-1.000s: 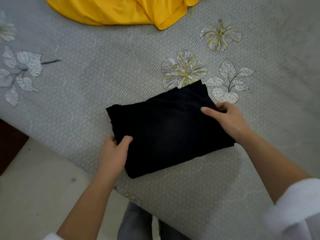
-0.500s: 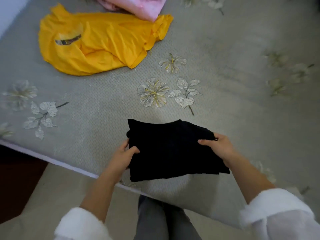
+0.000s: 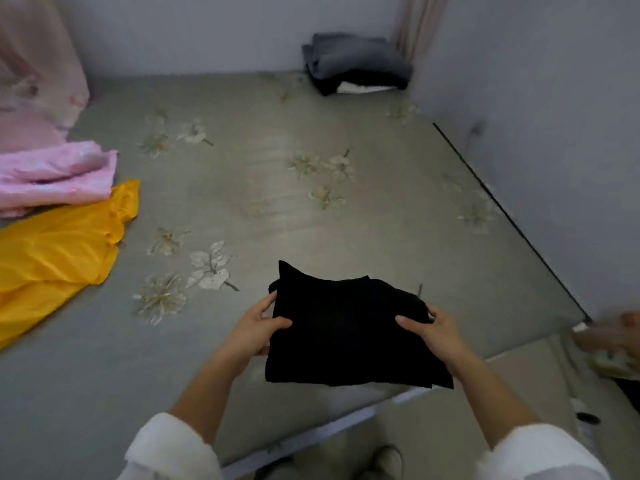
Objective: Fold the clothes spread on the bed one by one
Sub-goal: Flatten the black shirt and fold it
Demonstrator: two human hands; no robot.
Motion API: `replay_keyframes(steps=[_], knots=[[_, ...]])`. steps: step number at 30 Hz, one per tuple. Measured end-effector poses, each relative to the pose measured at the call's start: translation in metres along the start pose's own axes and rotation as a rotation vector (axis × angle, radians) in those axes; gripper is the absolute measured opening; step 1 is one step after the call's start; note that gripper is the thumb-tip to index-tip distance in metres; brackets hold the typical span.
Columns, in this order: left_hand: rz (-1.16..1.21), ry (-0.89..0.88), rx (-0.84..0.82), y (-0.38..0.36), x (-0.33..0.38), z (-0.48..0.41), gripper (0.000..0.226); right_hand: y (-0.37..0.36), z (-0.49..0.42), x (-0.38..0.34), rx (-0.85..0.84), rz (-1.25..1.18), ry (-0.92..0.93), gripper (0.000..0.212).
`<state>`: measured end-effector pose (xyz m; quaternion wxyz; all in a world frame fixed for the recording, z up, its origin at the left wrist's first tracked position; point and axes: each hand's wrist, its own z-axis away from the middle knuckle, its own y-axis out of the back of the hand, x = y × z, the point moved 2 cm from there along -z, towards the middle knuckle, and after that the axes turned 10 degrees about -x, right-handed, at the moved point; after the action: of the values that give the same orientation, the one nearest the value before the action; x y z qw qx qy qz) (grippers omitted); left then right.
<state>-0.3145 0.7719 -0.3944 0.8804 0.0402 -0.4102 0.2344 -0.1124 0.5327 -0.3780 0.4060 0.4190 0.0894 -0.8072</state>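
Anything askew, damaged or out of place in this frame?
Nothing stands out. The left hand and right hand hold the folded black garment by its sides; the yellow garment and pink garment lie loose at left, a folded stack far back.

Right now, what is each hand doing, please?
Left hand: grips the folded black garment at its left edge.
Right hand: grips the same garment's right edge.

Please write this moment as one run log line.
left hand: grips black garment, left edge | right hand: grips its right edge | folded stack: far corner of bed | not yet folded: yellow garment, pink garment
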Motion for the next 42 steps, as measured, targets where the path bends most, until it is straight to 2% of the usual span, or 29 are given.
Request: replay_keyframes(steps=[8,15,20,29,36,42], knots=[[-0.230,-0.056,-0.151,-0.186,0.065,-0.054,0.067,0.185,0.034,0.037,0.047,-0.087,-0.019,0.039],[-0.336,-0.087,-0.285,-0.363,0.098,-0.088,0.065,0.358,0.077,0.076,0.162,-0.145,0.012,0.043],[-0.410,-0.086,-0.315,-0.465,0.124,-0.119,0.059,0.455,0.081,0.092,0.185,-0.186,0.012,0.036],[-0.447,-0.098,-0.323,-0.608,0.198,-0.235,0.055,0.624,0.000,0.084,0.189,-0.161,0.040,0.036],[-0.404,-0.115,-0.327,-0.711,0.277,-0.337,0.058,0.766,-0.079,0.046,0.241,-0.143,0.029,0.041],[-0.358,-0.111,-0.299,-0.764,0.321,-0.412,0.058,0.864,-0.148,0.016,0.194,-0.137,0.045,0.038]])
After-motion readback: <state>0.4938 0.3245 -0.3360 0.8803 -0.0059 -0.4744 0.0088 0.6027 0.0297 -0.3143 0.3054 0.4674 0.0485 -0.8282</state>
